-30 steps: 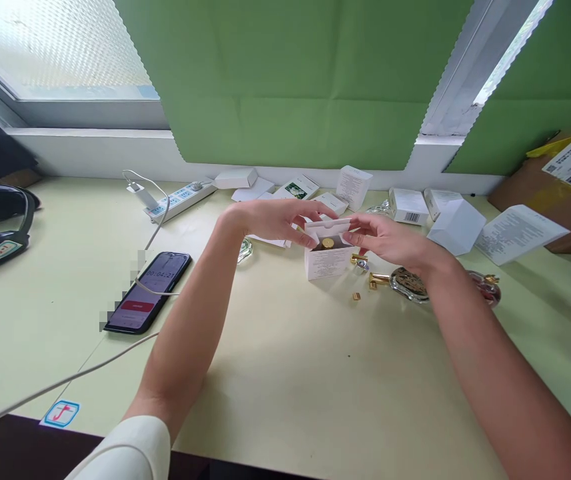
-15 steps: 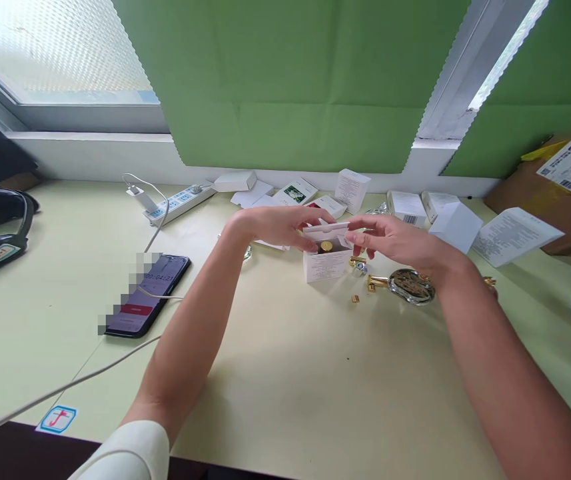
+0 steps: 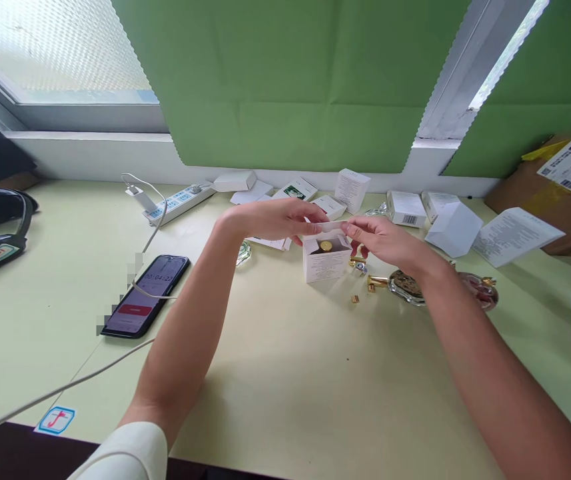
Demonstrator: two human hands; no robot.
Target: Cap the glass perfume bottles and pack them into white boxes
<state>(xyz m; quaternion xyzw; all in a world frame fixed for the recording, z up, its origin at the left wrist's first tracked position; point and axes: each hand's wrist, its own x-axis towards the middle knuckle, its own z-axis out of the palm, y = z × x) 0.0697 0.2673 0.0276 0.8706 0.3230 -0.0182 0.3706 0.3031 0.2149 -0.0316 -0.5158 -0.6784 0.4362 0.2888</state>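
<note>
Gold-coloured, a small loose piece [image 3: 355, 299] lies on the table [image 3: 285, 373], nearest, before the white box [image 3: 326, 267]. The box stands upright, a round gold cap [image 3: 326, 247] showing inside. Half a second ago the thumbs sat lower; now left hand [image 3: 292, 219] and right hand [image 3: 384, 243] seem to pinch the ends of its lid flap [image 3: 332, 226], leaving the top uncovered. Metal fittings [image 3: 358, 265] crowd its right side; behind, an upright carton [image 3: 352, 191] limits space.

Room before the box [image 3: 326, 267]; gold fittings [image 3: 378, 281] block rightward.
</note>
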